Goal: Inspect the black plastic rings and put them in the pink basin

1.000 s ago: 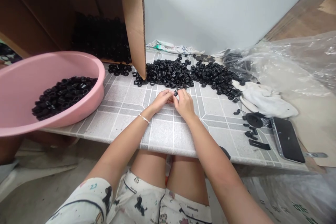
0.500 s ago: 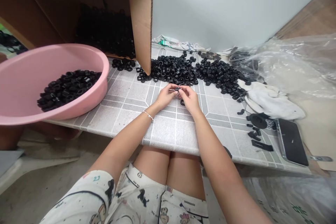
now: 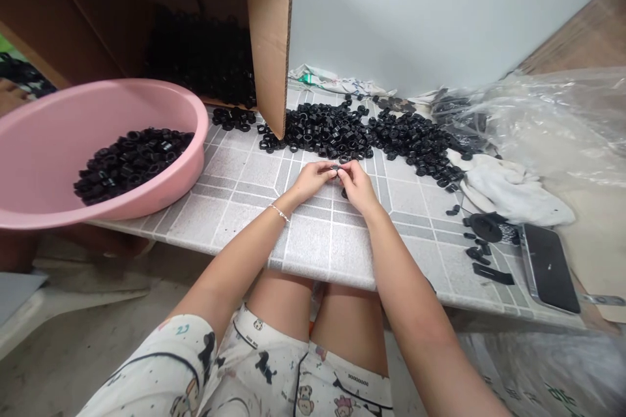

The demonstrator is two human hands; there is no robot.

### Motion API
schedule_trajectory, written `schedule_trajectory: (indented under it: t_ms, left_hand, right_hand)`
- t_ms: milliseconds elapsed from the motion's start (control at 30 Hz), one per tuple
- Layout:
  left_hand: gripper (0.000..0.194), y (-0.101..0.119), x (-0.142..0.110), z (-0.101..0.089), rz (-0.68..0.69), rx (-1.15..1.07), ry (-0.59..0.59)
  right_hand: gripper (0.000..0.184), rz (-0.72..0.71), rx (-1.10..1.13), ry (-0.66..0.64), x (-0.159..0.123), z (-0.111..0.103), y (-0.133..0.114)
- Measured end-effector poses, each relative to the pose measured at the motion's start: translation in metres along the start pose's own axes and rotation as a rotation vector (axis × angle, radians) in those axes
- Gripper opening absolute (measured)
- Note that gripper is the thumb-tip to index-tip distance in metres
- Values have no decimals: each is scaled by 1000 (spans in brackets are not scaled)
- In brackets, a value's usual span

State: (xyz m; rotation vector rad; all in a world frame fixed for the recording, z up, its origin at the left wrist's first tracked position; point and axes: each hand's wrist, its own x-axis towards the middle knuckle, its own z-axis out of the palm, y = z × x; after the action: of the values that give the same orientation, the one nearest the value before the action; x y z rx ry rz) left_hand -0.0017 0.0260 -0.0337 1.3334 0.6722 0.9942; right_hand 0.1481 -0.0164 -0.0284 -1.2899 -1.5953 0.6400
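Left hand (image 3: 313,182) and right hand (image 3: 358,187) meet mid-worktop, fingertips closed on one small black hex nut (image 3: 334,171). Second nut (image 3: 344,193) lies just under the right hand. To the left, pink basin (image 3: 188,156) overhangs the worktop (image 3: 317,241), holding black nuts (image 3: 130,163). Farther back, loose pile (image 3: 323,130) meets cardboard flap (image 3: 268,32); white cloth (image 3: 508,189) and phone (image 3: 548,267) lie right.

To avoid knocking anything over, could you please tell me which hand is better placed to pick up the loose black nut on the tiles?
Probably the right hand: the loose black nut lies just beside it on the tiled counter. The left hand is farther away, and both hands are pinching a small black piece.
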Motion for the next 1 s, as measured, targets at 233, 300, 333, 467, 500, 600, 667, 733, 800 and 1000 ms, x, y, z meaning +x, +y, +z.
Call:
schedule_trajectory:
  t_ms: [233,300,333,467,500,600,667,733,800,1000]
  left_hand:
    - [46,10,-5,-7,-129,-239,-80]
    - [47,12,-4,-7,-158,-244,-63]
    - [47,12,-4,-6,-173,-231,-44]
    - [50,12,-3,-3,-188,-156,5]
    - [52,12,-3,-2,-179,-148,5]
    - [55,12,-4,-2,-158,-138,-12]
    - [55,13,-5,-3,-147,-121,-26]
    - [52,13,-6,-3,-131,-91,-30]
    - [47,12,-6,-4,-110,-51,-18]
    - [40,10,-6,-2,-78,67,-34]
  right_hand:
    - [31,-87,-81,27,-2,3,-8]
    - [29,-122,-87,39,-2,3,-9]
    - [28,-138,-83,40,-1,2,-9]
    - [25,-119,1,28,0,1,-6]
    - [26,-96,32,30,1,0,-4]
    - [27,-36,108,31,2,0,4]
    - [25,-24,141,22,2,0,8]
    - [24,-18,160,16,2,0,9]
    - [23,-12,164,19,2,1,7]
    - [28,-45,93,12,0,3,-4]
